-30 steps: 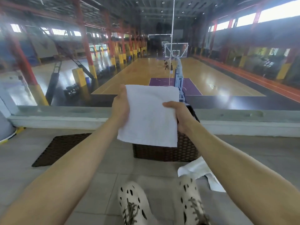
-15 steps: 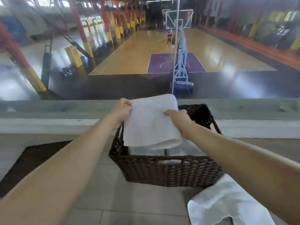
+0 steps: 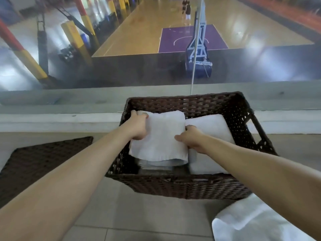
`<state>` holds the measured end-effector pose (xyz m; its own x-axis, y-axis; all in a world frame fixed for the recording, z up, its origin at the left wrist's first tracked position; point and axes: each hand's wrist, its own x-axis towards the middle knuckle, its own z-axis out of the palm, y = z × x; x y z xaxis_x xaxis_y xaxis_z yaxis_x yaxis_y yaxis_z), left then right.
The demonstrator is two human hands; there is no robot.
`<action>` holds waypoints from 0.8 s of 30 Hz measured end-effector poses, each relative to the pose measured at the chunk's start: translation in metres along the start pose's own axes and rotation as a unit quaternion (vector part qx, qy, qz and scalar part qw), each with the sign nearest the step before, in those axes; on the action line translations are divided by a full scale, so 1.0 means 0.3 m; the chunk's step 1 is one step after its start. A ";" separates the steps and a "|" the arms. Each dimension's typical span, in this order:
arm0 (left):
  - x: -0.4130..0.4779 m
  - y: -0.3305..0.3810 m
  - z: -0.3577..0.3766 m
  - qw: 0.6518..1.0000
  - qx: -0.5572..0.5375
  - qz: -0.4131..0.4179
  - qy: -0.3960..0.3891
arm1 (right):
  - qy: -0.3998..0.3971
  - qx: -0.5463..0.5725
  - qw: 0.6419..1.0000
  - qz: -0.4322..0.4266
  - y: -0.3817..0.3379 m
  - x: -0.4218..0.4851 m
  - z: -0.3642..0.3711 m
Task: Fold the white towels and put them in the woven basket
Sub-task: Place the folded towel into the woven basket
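Head view puts the one relation that matters in front of you: the folded white terry towel [image 3: 161, 136] hangs between your two hands over the left half of the dark brown woven rattan basket [image 3: 182, 186], with its long axis running away from you, from the front wall toward the back wall. Your left grip [image 3: 137, 126] pinches the left edge near the far corner, fingers curled round the cloth. Your right grip [image 3: 191, 139] holds the right edge nearer the middle, thumb on top and fingers tucked under. Both are closed on the towel, and the left reaches deeper into the basket.

Just beside the held towel, on the right half of the basket, lies a second folded white towel [image 3: 212, 126], and your right fingers sit in the seam between the two. A paler layer shows under the near edge of the held towel. I cannot tell whether that is its own lower fold or another towel beneath, nor whether the towel already rests.

The cloth is soft, nubbly and limp, and sags at its free near edge. The basket is stiff, rectangular and open-weave, with a cut-out handle in its right wall. On the grey tiled floor [image 3: 139, 214] near your right arm a loose white towel [image 3: 251, 221] lies unfolded, so my judgement is that work remains.
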<state>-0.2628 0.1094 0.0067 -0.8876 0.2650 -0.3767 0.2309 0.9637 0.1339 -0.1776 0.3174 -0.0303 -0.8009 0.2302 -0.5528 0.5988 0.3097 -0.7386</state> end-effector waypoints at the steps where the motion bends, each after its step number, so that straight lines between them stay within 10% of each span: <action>1: 0.004 -0.003 0.016 0.998 0.066 0.010 0.005 | 0.010 -0.062 0.998 -0.006 -0.002 -0.006 0.001; 6: -0.027 0.023 -0.015 0.944 0.311 0.112 -0.011 | 0.108 -0.448 0.857 -0.232 -0.022 -0.039 -0.004; 10: -0.014 0.021 -0.025 0.944 0.296 0.076 -0.122 | -0.062 -0.556 0.800 -0.217 0.000 0.028 0.014; 16: -0.038 0.009 0.016 0.934 0.334 0.127 -0.028 | -0.064 -0.566 0.797 -0.203 -0.021 0.036 0.032; 24: -0.255 0.195 0.004 0.966 0.156 0.193 0.074 | 0.060 -0.313 0.919 -0.232 -0.034 -0.320 -0.242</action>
<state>-0.1808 0.1454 0.0422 -0.7530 0.6213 -0.2166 0.6446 0.7627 -0.0533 -0.1067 0.3593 0.0584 -0.9867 0.0289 -0.1600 0.1057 0.8617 -0.4962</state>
